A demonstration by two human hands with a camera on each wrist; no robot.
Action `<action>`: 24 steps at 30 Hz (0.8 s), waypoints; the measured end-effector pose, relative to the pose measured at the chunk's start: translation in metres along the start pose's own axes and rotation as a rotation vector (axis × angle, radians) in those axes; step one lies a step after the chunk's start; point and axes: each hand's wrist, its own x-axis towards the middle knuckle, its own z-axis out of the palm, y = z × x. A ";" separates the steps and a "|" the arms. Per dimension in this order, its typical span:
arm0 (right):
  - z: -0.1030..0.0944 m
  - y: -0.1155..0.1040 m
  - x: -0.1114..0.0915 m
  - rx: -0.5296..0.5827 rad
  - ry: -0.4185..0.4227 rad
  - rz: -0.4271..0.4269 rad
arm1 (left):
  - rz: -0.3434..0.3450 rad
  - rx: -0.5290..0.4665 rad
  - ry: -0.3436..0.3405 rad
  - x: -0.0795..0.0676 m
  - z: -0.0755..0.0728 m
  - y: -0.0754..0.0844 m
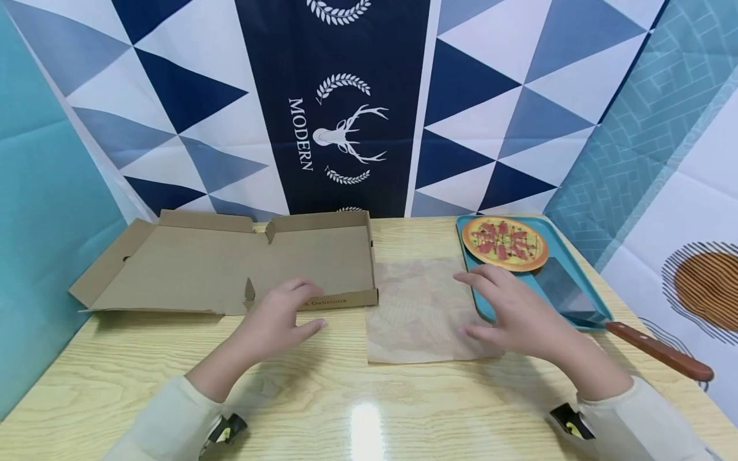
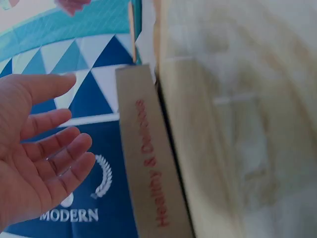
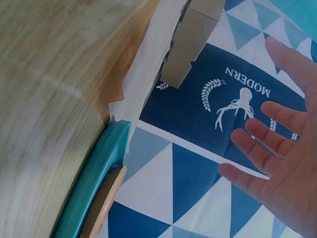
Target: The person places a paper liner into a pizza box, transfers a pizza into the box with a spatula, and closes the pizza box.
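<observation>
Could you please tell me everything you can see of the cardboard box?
The cardboard box lies open on the wooden-looking table, its brown inside facing up. Its lid, with flaps along its edges, is folded out to the left; the low-walled base is on the right. Red lettering on the near wall reads "Healthy & Delicious". Brown paper lies at its right end; contact is unclear.

On my feed I see a triangle-patterned backdrop [image 1: 346,54] with a white deer print [image 1: 331,136] at upper centre, teal cloth [image 1: 52,224] at far left, probably a printed brown disc [image 1: 709,289] cropped at the right edge, and a wood-grain table [image 1: 323,397] along the bottom.
</observation>
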 end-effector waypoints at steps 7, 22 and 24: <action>-0.002 0.000 -0.004 0.014 0.032 0.025 | -0.227 -0.237 -0.073 0.005 0.011 0.013; -0.008 -0.016 -0.016 0.078 0.173 0.164 | -0.709 -1.016 -0.321 0.016 0.038 0.030; -0.010 -0.018 -0.017 0.092 0.197 0.199 | -0.764 -1.065 -0.333 0.018 0.040 0.032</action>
